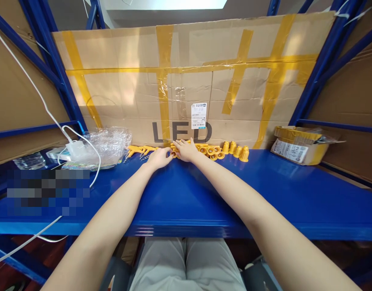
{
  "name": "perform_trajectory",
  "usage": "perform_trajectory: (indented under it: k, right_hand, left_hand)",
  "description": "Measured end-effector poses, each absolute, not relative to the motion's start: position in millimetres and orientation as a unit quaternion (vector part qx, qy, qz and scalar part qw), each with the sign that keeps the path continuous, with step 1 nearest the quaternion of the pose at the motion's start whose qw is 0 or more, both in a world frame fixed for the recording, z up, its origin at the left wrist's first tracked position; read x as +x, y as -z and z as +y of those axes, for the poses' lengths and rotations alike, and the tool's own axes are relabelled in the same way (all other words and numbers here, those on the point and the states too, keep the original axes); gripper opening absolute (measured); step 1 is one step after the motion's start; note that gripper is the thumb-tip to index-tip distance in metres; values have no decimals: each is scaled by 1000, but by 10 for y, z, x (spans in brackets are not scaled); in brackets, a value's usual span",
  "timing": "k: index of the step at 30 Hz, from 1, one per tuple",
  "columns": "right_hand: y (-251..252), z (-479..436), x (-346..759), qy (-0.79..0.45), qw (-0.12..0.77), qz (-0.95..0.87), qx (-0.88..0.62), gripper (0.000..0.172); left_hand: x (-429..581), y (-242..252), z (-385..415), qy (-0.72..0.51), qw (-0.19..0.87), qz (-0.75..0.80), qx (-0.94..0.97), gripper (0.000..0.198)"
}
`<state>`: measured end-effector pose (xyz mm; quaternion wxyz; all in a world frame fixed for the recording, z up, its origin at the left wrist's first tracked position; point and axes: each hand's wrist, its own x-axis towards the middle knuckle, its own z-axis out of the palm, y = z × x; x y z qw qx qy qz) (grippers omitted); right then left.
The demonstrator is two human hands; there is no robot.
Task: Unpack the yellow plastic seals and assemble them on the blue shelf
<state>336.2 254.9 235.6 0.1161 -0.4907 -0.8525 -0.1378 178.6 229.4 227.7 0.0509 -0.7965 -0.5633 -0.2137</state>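
Observation:
Along the back of the blue shelf runs a row of small yellow plastic parts. My left hand (159, 158) is closed, with thumb and index finger at the rim of a yellow plastic cup (174, 154). Beside it, my right hand (186, 150) lies over the row with fingers stretched out and spread, touching the parts; some are hidden beneath it. To the right, several yellow cups (211, 151) lie stacked with their mouths facing me, and several others (244, 154) stand upside down. Left of my hands are yellow handles with metal spirals (140, 150).
A large taped cardboard sheet (131, 97) closes off the back of the blue shelf (186, 198). Clear plastic wrap (108, 143), a white adapter (76, 150) and its looping cable are at left. A small open cardboard box (301, 145) stands at right.

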Motion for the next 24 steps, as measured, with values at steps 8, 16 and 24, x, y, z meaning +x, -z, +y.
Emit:
perform_trajectory:
  k: [8,16,24]
  right_hand:
    - [-2579,2381,3979,164,238,-805,-519,52]
    - [-2402,2243,5000,130,307,-617,-712,47]
    - [-2357,2227,5391,68,279,-486,-825,48]
  left_hand:
    - [1792,-2266,2300,194,53,-558,-805,30]
    - [1803,-2248,2304,197,43,-560,-804,26]
    - [1612,-2333,2347,280,92,-668,-684,30]
